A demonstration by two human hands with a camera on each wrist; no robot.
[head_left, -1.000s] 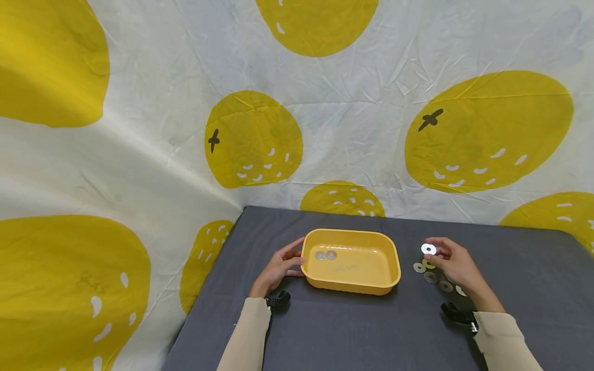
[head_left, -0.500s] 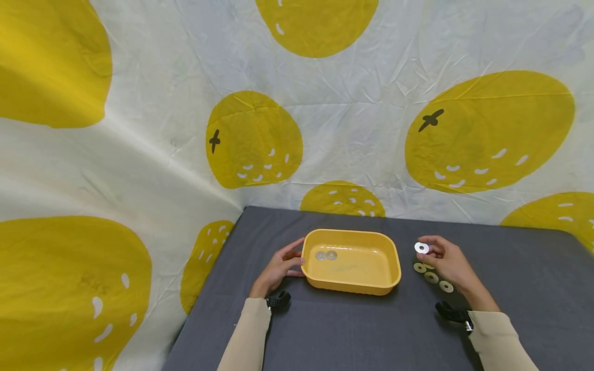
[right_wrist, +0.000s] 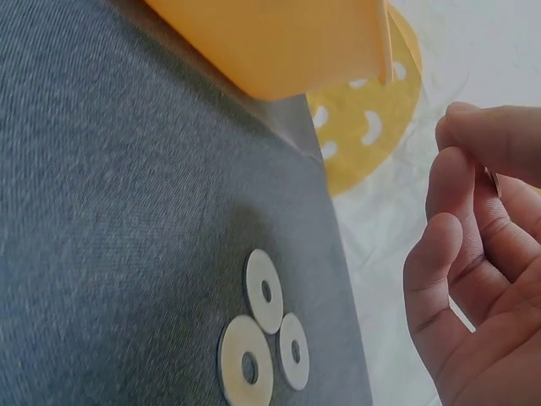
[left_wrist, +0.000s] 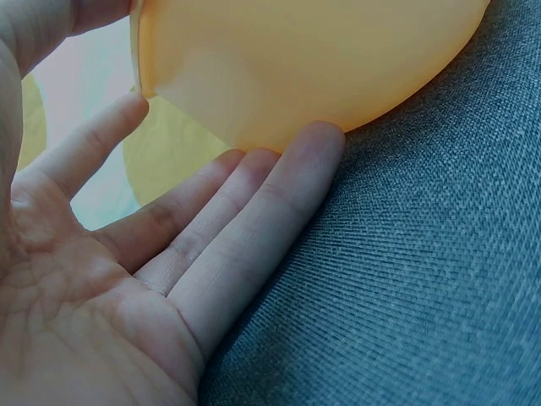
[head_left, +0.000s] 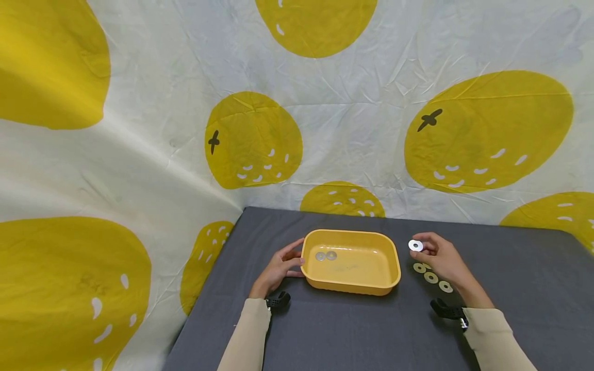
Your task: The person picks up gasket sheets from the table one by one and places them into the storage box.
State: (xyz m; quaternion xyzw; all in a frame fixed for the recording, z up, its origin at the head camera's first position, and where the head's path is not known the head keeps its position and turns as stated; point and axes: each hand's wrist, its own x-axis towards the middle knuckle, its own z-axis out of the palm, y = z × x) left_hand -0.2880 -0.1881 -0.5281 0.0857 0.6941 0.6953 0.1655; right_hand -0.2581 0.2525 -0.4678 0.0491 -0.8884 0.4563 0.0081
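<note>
A yellow rectangular tray (head_left: pixel 351 282) stands on the cloth with two metal washers (head_left: pixel 326 255) lying inside, toward its left end. My left hand (head_left: pixel 277 268) touches the tray's left end; in the left wrist view its nearly straight fingertips rest against the outer wall. To the right of the tray, my right hand (head_left: pixel 441 260) pinches a shiny metal washer (head_left: pixel 419 246) between thumb and fingers, raised over the cloth. That washer is mostly hidden by the fingers in the right wrist view. Below this hand, several loose washers (right_wrist: pixel 245 359) lie flat, close together.
A dark grey cloth (head_left: pixel 357 330) covers the table. Behind and to the left hangs a white curtain (head_left: pixel 352 139) printed with large yellow fruit. Each wrist wears a black strap (head_left: pixel 447 309).
My right hand has moved left with the washer, closer to the tray's right end. The left hand and the tray have stayed in place.
</note>
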